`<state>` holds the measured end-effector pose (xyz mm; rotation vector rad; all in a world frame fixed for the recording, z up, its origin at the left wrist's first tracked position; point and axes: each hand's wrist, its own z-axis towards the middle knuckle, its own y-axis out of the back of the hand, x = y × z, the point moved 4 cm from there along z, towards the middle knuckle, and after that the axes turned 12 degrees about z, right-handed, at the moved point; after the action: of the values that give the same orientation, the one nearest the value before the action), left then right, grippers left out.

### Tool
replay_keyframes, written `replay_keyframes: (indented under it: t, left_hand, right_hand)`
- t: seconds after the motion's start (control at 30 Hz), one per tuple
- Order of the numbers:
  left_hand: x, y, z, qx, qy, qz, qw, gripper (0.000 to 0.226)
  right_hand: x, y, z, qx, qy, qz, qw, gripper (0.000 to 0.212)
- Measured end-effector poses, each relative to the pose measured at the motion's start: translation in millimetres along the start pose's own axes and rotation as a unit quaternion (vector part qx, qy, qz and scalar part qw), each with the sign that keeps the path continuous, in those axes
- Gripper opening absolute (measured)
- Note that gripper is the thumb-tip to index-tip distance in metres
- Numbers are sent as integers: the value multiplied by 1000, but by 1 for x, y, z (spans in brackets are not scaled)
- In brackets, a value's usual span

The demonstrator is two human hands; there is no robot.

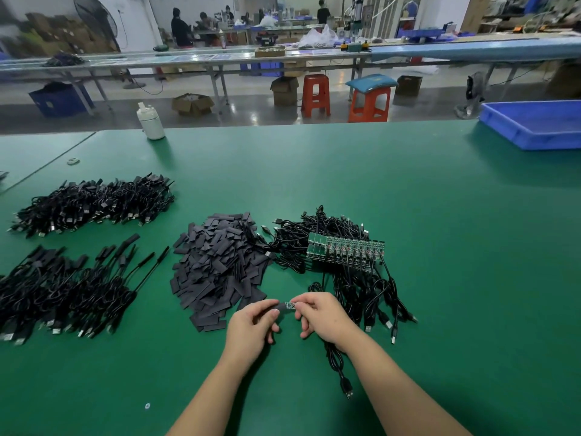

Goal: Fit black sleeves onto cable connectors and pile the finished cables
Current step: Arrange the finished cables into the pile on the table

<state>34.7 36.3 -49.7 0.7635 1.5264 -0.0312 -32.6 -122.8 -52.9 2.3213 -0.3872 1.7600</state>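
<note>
**Sleeve going onto the connector board**

Left hand [254, 322] pinches a black sleeve [278, 306] between thumb and fingertips, low in the middle of the frame, while my right hand [317, 316] pinches the small connector board [290, 305] at the end of a cable [334, 360] that trails down toward the bottom edge. Sleeve and board meet between the two hands; the board looks only partly covered, so I judge the fit as under way, not finished.

To do it well I would keep the sleeve mouth open with a light squeeze on its edges, hold the board in line with it, and slide it straight on until the board is covered, without bending the joint at the cable.

Loose sleeves [220, 269] lie heaped on the table [440, 247] just above my left hand. Unsleeved cables [342, 256] with green boards sit right of that heap. Finished piles [63, 294] lie at far left.

At upper right a blue tray [531, 125] rests on the table; I cannot see anything in it. A white bottle [151, 121] stands at the far edge, contents not visible.
</note>
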Motion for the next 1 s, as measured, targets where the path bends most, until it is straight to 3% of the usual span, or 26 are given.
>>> replay_keyframes:
  t: [0.5,1.0]
  left_hand:
    - [2,-1,-1,-18,0,-19,1000,17]
    - [4,0,-3,-22,2,-39,999,18]
  right_hand:
    - [0,5,2,-10,-29,64,997,21]
    - [8,6,-6,27,-67,81,994,17]
